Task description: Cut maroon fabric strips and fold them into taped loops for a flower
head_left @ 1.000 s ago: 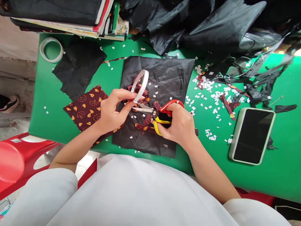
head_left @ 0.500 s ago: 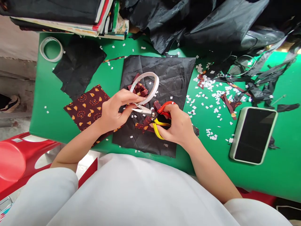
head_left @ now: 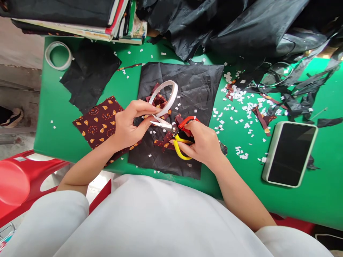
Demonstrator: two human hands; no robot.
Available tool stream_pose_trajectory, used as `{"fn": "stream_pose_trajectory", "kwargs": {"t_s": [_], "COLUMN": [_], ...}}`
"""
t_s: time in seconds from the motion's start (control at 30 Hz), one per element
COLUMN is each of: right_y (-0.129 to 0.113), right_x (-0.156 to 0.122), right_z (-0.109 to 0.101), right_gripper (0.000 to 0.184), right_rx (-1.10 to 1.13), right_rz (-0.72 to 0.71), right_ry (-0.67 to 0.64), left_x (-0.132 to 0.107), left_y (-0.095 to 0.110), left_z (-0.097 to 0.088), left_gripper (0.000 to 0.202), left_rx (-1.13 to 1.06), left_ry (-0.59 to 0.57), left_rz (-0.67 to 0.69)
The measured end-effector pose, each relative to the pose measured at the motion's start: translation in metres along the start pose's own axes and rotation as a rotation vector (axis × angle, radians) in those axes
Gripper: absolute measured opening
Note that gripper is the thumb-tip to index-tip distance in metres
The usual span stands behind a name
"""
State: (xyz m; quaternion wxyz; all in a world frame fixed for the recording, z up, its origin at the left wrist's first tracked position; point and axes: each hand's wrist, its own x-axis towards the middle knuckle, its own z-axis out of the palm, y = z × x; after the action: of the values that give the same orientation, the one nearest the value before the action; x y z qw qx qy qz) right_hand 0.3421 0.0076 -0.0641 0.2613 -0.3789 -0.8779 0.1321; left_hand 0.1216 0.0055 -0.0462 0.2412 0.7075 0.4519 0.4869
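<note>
My left hand (head_left: pixel 134 123) pinches a roll of white double-sided tape (head_left: pixel 173 97), held tilted above the table. In my right hand (head_left: pixel 202 141) is a pair of scissors (head_left: pixel 168 125) with one red and one yellow handle loop. Its blades are parted and point left, near my left fingertips at the lower edge of the roll. Whether a strip of tape lies between the blades I cannot make out. Beneath both hands lies a black sheet (head_left: pixel 193 80), strewn with maroon patterned scraps (head_left: pixel 166 141) and little white bits.
A maroon patterned cloth piece (head_left: pixel 100 119), a black piece (head_left: pixel 91 71) and another tape roll (head_left: pixel 50 63) lie left. White paper bits (head_left: pixel 237 94), dark scraps and a phone (head_left: pixel 291 153) are on the right. Books (head_left: pixel 80 26) and black sheeting (head_left: pixel 214 28) line the back.
My left hand has shifted the tape roll slightly left and tilted it a little. The scissors have moved slightly left, with their blades opened wider.
</note>
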Motion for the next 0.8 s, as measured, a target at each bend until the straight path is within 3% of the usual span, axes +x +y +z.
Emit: {"fn": "stream_pose_trajectory", "kwargs": {"t_s": [0.6, 0.8], "right_y": [-0.0021, -0.0006], "right_x": [-0.001, -0.0006], "right_z": [-0.0006, -0.0007], "right_gripper": [0.021, 0.02], "right_rx": [-0.019, -0.138], "right_rz": [-0.03, -0.099], "right_ry": [0.019, 0.079], "left_x": [-0.0026, -0.0036], "left_y": [-0.0058, -0.0062], "left_z": [0.0006, -0.0004], "left_gripper": [0.026, 0.02], "left_rx": [-0.054, 0.032], "left_ry": [-0.002, -0.019], "left_rz": [-0.081, -0.099]}}
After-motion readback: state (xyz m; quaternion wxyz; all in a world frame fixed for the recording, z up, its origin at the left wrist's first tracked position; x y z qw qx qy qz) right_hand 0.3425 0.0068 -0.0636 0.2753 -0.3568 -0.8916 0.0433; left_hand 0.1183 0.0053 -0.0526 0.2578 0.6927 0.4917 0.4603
